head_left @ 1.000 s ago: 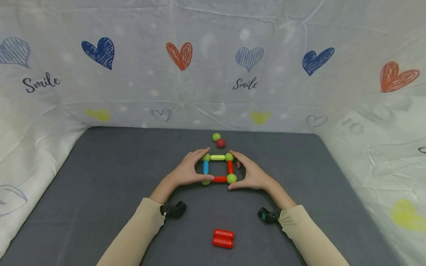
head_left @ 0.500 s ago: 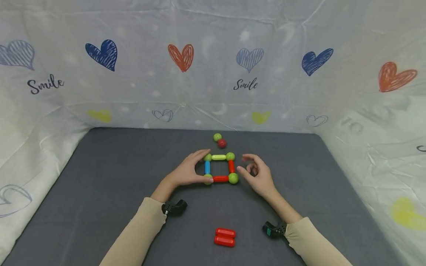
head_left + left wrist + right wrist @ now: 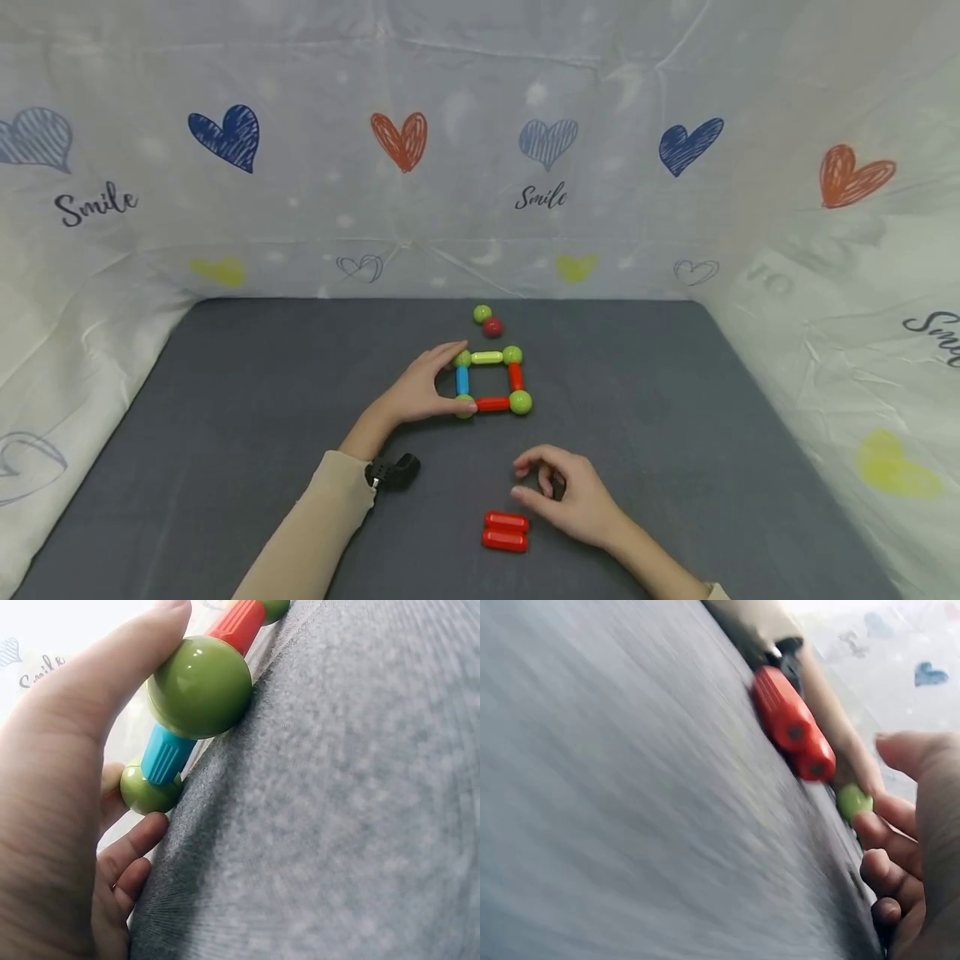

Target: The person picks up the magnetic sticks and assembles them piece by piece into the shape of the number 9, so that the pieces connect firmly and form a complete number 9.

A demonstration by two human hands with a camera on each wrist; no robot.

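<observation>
A square of magnetic rods and balls lies on the table, with green balls (image 3: 521, 402) at its corners. Its sides are a blue rod (image 3: 462, 381), a yellow-green rod (image 3: 487, 357) and two red rods (image 3: 492, 404). My left hand (image 3: 415, 390) grips the square's left side, thumb on the near ball and fingers at the far one. In the left wrist view the thumb lies against the near green ball (image 3: 201, 686). My right hand (image 3: 576, 498) holds nothing, fingers loosely bent, just above and right of two loose red rods (image 3: 506, 540), which lie side by side (image 3: 784, 709).
A loose green ball (image 3: 482, 314) and a red ball (image 3: 492, 327) touch each other beyond the square. The dark grey table (image 3: 300, 433) ends at a white curtain (image 3: 450, 200) printed with hearts, which also hangs along both sides.
My right hand has let go of the square's right side, drawn back and come down toward the loose red rods. My left hand has kept its hold.
</observation>
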